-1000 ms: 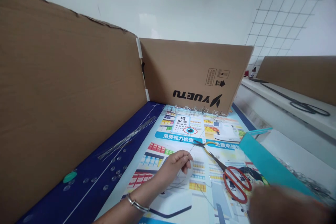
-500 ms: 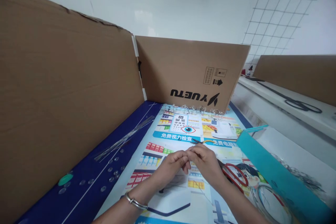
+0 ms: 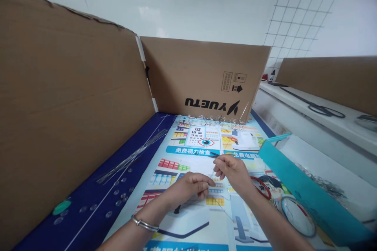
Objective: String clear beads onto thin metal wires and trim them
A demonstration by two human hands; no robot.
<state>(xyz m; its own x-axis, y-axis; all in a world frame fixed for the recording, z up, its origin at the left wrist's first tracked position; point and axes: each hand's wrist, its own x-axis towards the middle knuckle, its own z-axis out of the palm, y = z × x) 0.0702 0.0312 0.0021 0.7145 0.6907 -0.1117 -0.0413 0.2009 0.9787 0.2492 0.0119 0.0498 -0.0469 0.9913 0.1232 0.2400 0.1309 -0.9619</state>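
Observation:
My right hand (image 3: 232,170) is raised over the printed sheet, its fingers closed in a pinch on a thin wire or thread (image 3: 229,195); a fine line shows above and below the fingers. Lower and to the left, my left hand (image 3: 188,189) has thumb and forefinger pressed together; whatever it holds is too small to make out. Just beyond the right fingertips lies a dark-tipped tool (image 3: 212,155) with a yellow handle, partly covered by that hand. Red-handled scissors (image 3: 266,188) lie partly hidden behind the right wrist.
A bundle of thin wires (image 3: 132,157), several clear discs (image 3: 117,192) and a green disc (image 3: 62,207) lie at left. At right are a round coil (image 3: 298,216) and a teal box (image 3: 306,192) holding wire pieces. Cardboard panels (image 3: 203,74) stand behind and left.
My hands have come apart from each other: the right moved up and away, the left stayed lower. The view has shifted slightly.

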